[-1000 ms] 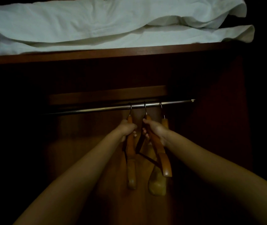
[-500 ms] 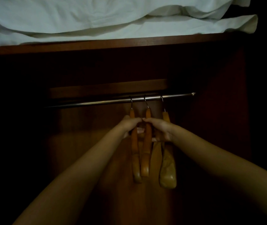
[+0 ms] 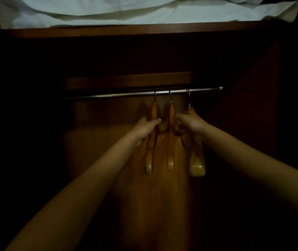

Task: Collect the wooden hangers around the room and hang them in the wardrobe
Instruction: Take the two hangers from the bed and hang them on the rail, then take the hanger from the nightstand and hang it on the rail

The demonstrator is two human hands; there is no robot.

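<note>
In the wardrobe (image 3: 159, 196), under a shelf (image 3: 126, 30) piled with white bedding (image 3: 144, 13), a metal rail (image 3: 126, 95) runs left to right, and all three wooden hangers are already hooked over it, near its right end. Furthest left is the left hand (image 3: 145, 126); its fingers (image 3: 155, 121) are curled round the left hanger (image 3: 150, 147) about a third of the way down from the hook. The middle hanger (image 3: 171, 142) hangs free just to the right, parallel to the first. Both are seen edge-on, with their long axis across the rail and sloping down towards the person. The right hand (image 3: 189, 122) comes next; its fingers (image 3: 178, 119) seem to be bent round the neck of the right hanger (image 3: 196, 160), with the tips just beside the middle hanger, but the light is too dim to tell if they touch it. The right hanger is turned slightly, showing more of its broad shoulder. Each outer hanger lies directly under its own hand, so the likely next move is a small sideways slide along the rail to even the spacing, or simply letting go.
</note>
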